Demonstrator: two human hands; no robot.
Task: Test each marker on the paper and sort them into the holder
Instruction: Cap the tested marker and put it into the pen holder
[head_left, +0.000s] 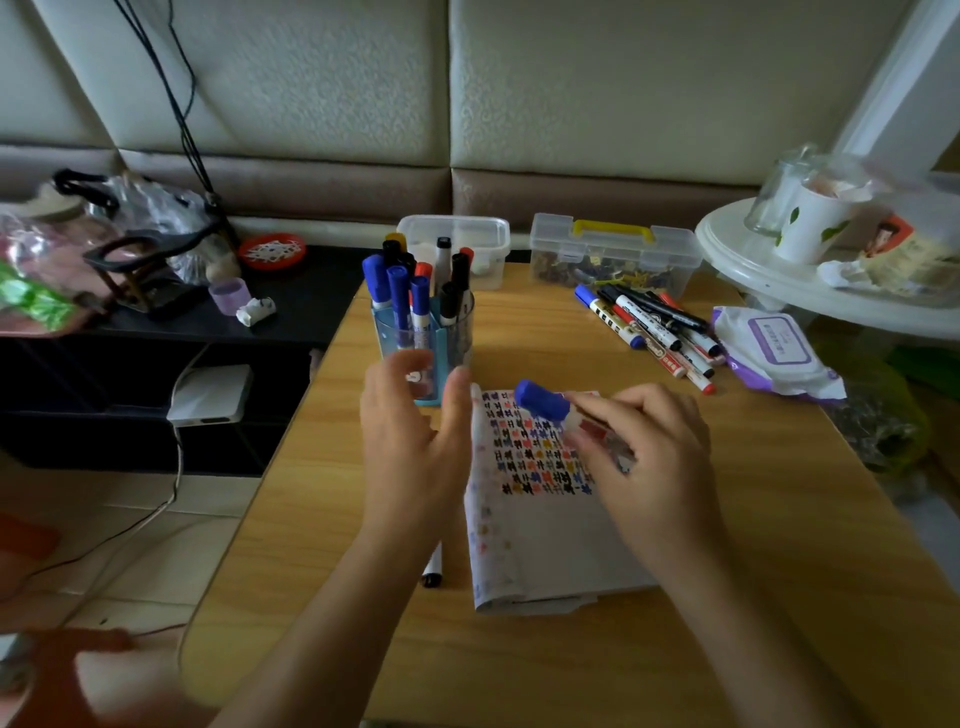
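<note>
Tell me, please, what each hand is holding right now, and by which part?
The right hand grips a blue-capped marker by its barrel, cap end pointing left. The left hand is open and holds nothing.

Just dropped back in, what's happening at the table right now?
A person is testing markers. The right hand holds a blue-capped marker over the paper, whose top is already covered in coloured test marks. The left hand hovers open beside the holder, which already has blue, black and red markers in it. A pile of markers lies untested to the right, and one black marker lies by the paper.
</note>
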